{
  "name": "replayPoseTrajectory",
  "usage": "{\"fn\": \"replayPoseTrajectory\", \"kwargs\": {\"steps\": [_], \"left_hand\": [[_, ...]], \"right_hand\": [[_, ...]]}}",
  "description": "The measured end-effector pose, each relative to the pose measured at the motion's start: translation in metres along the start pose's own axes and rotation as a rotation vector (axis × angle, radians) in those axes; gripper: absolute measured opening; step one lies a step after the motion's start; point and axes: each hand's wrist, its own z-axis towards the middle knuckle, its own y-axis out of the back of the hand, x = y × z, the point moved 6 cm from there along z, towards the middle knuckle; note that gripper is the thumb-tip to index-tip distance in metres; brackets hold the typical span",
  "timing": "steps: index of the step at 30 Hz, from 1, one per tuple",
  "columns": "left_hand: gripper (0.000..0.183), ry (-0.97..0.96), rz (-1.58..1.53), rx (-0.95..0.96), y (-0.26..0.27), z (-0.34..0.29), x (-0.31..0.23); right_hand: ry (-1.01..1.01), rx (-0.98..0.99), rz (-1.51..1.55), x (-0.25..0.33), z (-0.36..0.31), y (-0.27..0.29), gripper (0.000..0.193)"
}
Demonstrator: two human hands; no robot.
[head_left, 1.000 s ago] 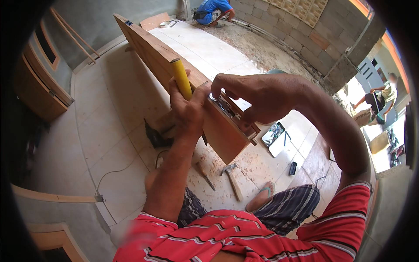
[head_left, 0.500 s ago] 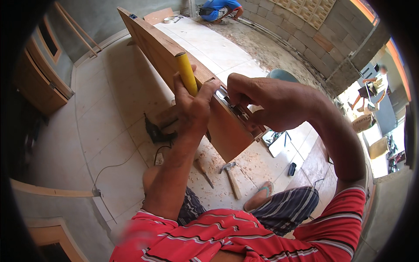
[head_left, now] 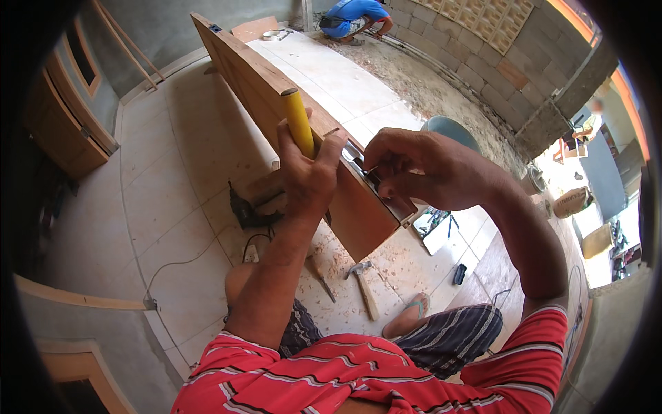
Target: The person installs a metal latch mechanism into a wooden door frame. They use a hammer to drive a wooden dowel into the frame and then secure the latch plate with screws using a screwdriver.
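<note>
A long wooden door panel (head_left: 358,219) stands on its edge in front of me, running away to the far left. My left hand (head_left: 307,169) is wrapped round a yellow cylindrical tool handle (head_left: 297,124) with a dark end, and rests against the panel's upper edge. Whatever the handle belongs to is hidden by the hand. Just to the right, my right hand (head_left: 434,169) is bent over a shiny metal fitting (head_left: 350,153) set in that edge. Its thumb and fingers are pinched together low over the recess; what they hold is too small to make out.
Below the panel lie a claw hammer (head_left: 364,290), a chisel-like tool (head_left: 321,279) and wood shavings. A black power drill (head_left: 248,209) with a cord sits left of the panel. Beyond my right hand stands a bucket (head_left: 452,131). A person in blue (head_left: 352,17) crouches at the back.
My right hand has shifted slightly, with its fingertips drawn nearer the shiny fitting. My left hand keeps hold of the yellow handle. The person at the far right has changed position.
</note>
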Motion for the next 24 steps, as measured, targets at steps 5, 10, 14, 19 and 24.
{"fn": "replayPoseTrajectory", "kwargs": {"steps": [5, 10, 14, 19, 24], "left_hand": [[0.058, -0.055, 0.038, -0.011, -0.001, -0.001, -0.001], [0.066, 0.049, -0.027, 0.001, -0.002, -0.019, -0.014], [0.086, -0.06, -0.128, 0.068, 0.008, -0.067, -0.012], [0.11, -0.176, -0.015, 0.328, -0.018, -0.099, -0.006], [0.107, -0.169, -0.066, 0.247, -0.023, -0.1, 0.008]], "right_hand": [[0.267, -0.264, -0.231, 0.004, -0.002, -0.013, 0.01], [0.299, -0.437, -0.186, 0.0, -0.007, -0.019, 0.006], [0.309, -0.429, -0.196, 0.004, -0.006, -0.018, 0.004], [0.304, -0.422, -0.229, 0.006, 0.0, -0.013, 0.004], [0.318, -0.401, -0.241, 0.012, 0.007, -0.011, 0.005]]}}
